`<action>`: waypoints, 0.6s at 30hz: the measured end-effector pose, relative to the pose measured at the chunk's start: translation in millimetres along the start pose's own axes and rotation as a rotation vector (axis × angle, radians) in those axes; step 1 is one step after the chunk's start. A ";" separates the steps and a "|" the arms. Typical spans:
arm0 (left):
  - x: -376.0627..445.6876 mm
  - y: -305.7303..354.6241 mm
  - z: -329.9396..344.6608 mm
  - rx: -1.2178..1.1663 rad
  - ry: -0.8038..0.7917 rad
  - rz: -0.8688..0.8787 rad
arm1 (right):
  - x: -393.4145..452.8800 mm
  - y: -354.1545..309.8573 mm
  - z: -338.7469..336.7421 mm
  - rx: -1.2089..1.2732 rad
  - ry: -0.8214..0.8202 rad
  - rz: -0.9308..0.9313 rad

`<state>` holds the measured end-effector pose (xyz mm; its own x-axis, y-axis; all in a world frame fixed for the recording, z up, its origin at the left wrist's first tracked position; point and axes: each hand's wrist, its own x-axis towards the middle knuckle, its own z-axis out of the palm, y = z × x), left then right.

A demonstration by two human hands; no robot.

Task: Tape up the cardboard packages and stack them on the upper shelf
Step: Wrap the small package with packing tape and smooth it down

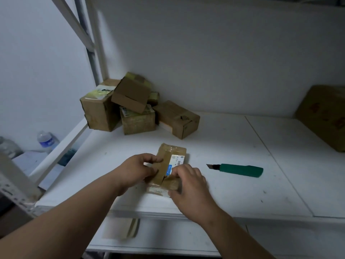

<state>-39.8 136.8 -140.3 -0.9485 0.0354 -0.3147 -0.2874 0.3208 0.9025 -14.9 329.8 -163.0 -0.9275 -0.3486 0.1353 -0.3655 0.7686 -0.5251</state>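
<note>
The small flat brown cardboard package point(170, 166) with a white label lies near the front edge of the white shelf point(242, 193), brown tape already along its top. The left hand point(139, 168) and right hand point(188, 184) both pinch its near end, apparently pressing tape down. A pile of brown cardboard boxes point(134, 107) waits at the back-left corner, so stacking seems undone. A green utility knife point(240, 170) lies just right.

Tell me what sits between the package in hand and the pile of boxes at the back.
Nothing: in the head view only bare white shelf separates the small package from the box pile. The green knife lies off to the right.
</note>
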 end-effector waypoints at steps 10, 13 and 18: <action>-35.6 -18.1 -1.1 -0.148 0.006 0.052 | -8.1 -15.5 15.9 0.222 0.018 0.058; -32.5 -19.3 -8.9 -0.112 0.048 0.059 | -5.4 -23.3 22.7 0.241 0.001 0.047; -22.6 -23.7 -26.9 -0.053 0.075 0.059 | 9.4 -36.5 36.2 0.359 0.091 0.142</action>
<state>-15.2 102.9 -146.7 -0.9708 -0.0187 -0.2390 -0.2351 0.2699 0.9337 -7.4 279.1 -173.0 -0.9758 -0.1914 0.1055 -0.1972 0.5635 -0.8022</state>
